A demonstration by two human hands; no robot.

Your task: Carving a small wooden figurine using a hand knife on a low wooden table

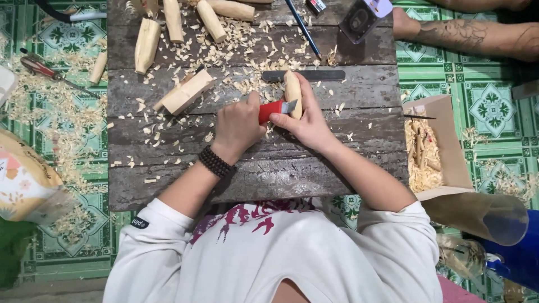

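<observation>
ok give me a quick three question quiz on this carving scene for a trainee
1. True or false: the left hand grips a red-handled knife.
2. What does the right hand hold? A) pale wood piece B) pencil C) cardboard box
3. What litter covers the dark plank table?

Key: 1 true. 2 A. 3 pale wood shavings.

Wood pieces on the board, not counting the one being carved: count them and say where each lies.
5 at least: one at upper left, three along the top edge, one block left of the left hand. More may lie beyond the frame.
</observation>
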